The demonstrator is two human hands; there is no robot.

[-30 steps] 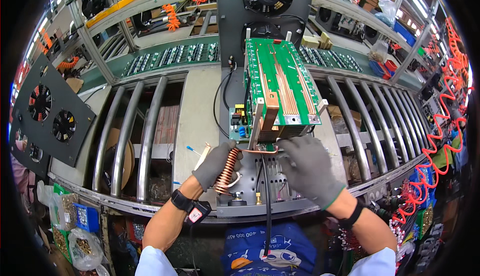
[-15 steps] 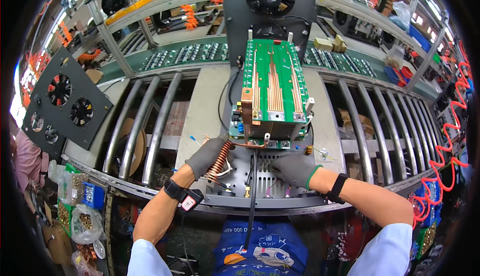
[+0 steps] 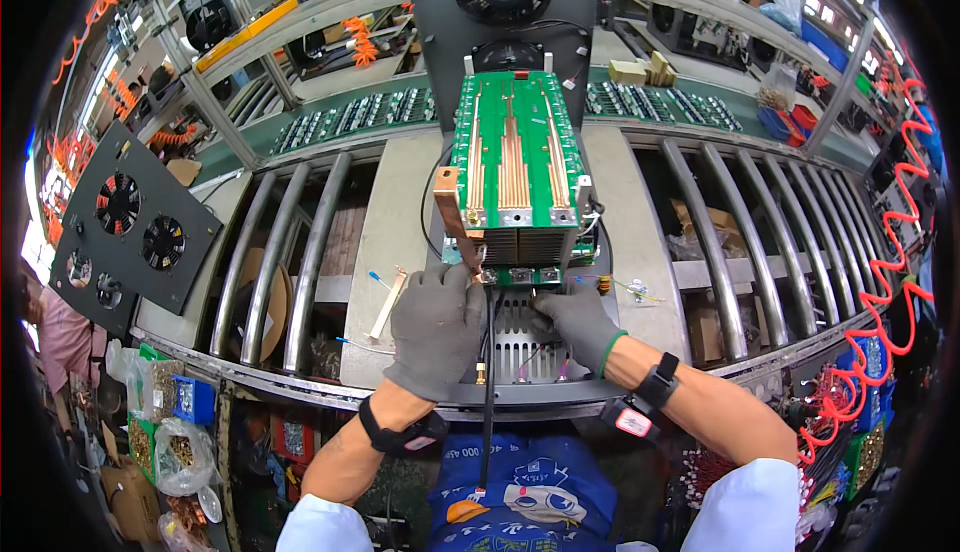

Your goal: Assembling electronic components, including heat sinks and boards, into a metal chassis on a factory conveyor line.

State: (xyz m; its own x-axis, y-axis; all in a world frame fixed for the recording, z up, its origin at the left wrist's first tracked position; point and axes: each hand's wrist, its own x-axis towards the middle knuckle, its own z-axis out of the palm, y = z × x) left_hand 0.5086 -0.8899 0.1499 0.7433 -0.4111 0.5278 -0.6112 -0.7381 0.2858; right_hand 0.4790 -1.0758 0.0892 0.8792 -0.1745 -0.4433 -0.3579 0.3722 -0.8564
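A tall assembly with a green circuit board point(image 3: 512, 152) on top and dark fins below stands upright in front of me. My left hand point(image 3: 437, 332), in a grey glove, is curled at its lower left front corner, close to a copper bar point(image 3: 450, 214). The copper coil seen earlier in that hand is now hidden beneath the glove. My right hand point(image 3: 580, 324), gloved too, is closed with its fingertips just below the front terminals; a small part at the fingertips is too small to name. A black cable point(image 3: 489, 362) runs down between the hands.
A slotted metal plate point(image 3: 515, 337) lies beneath the hands. A grey fan panel point(image 3: 135, 222) leans at left; another fan panel point(image 3: 500, 22) rises behind the assembly. Steel rollers point(image 3: 748, 237) flank the work spot. A coiled red air hose point(image 3: 885, 302) hangs at right.
My left hand has moved right and turned, now covering the coil. My right hand has come up to the front terminals. The whole view has shifted slightly.
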